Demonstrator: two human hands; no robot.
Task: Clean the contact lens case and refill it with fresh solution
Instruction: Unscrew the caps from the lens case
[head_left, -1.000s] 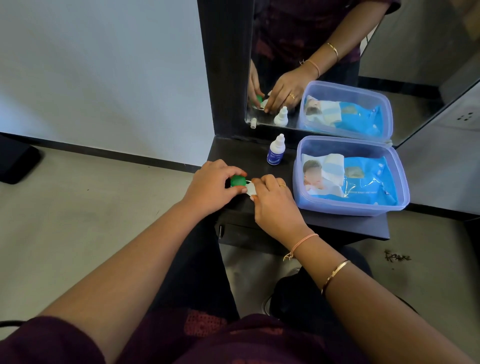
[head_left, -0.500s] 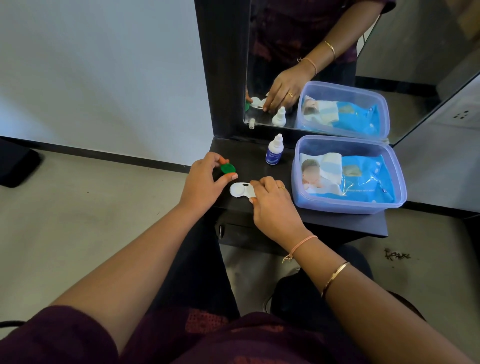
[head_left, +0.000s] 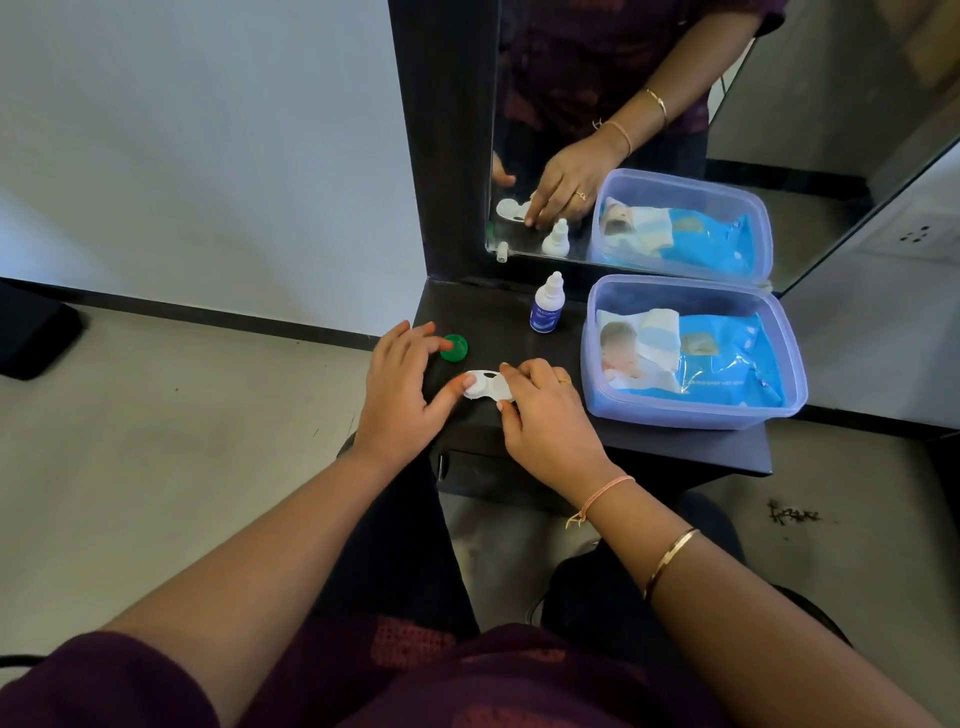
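Observation:
A white contact lens case (head_left: 485, 385) lies on the dark shelf (head_left: 675, 447), its left well uncovered. My right hand (head_left: 548, 421) grips the case's right half from above. A green cap (head_left: 454, 347) rests on the shelf just behind and to the left of the case. My left hand (head_left: 402, 395) hovers with fingers spread; its thumb touches the case's left end and its fingertips are at the green cap. A small white solution bottle (head_left: 547, 304) with a blue label stands upright further back.
A clear plastic tub (head_left: 693, 413) holding a blue wipes pack fills the shelf's right side. A mirror (head_left: 675, 104) rises behind the shelf. The shelf's left edge lies just beyond the green cap, with floor below.
My left hand took the green cap off the case, carried it left and set it on the shelf, then let go. The right hand kept holding the case.

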